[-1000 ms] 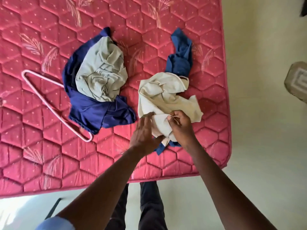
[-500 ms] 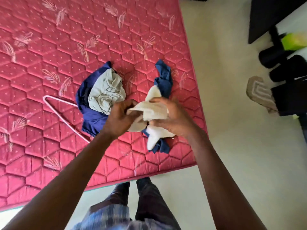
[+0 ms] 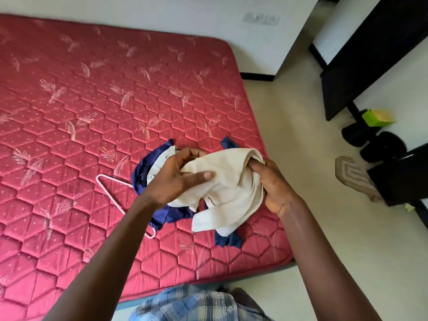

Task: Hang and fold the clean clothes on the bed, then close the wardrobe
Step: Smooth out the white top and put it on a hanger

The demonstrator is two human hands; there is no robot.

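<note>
Both my hands hold a crumpled cream garment [image 3: 228, 181] up above the red quilted mattress [image 3: 92, 107]. My left hand [image 3: 176, 179] grips its left side, thumb laid across the cloth. My right hand [image 3: 271, 181] grips its right edge with fingers tucked into a fold. Under the left hand lies a navy garment [image 3: 171, 214] with a pale grey-green one [image 3: 159, 163] on top, both mostly hidden. Another navy piece [image 3: 228, 239] shows below the cream cloth. A white wire hanger [image 3: 113, 188] lies on the mattress to the left.
Pale floor runs along the mattress's right side and front. At the far right stand dark furniture [image 3: 370, 54], dark shoes [image 3: 379, 144], a green box [image 3: 375, 117] and a patterned sandal sole [image 3: 354, 177]. A white wall with sockets [image 3: 261, 18] is behind the bed.
I have lifted the cream garment off the mattress and drawn my hands apart, spreading it. The camera has tilted up, showing more of the bed, the wall and the furniture.
</note>
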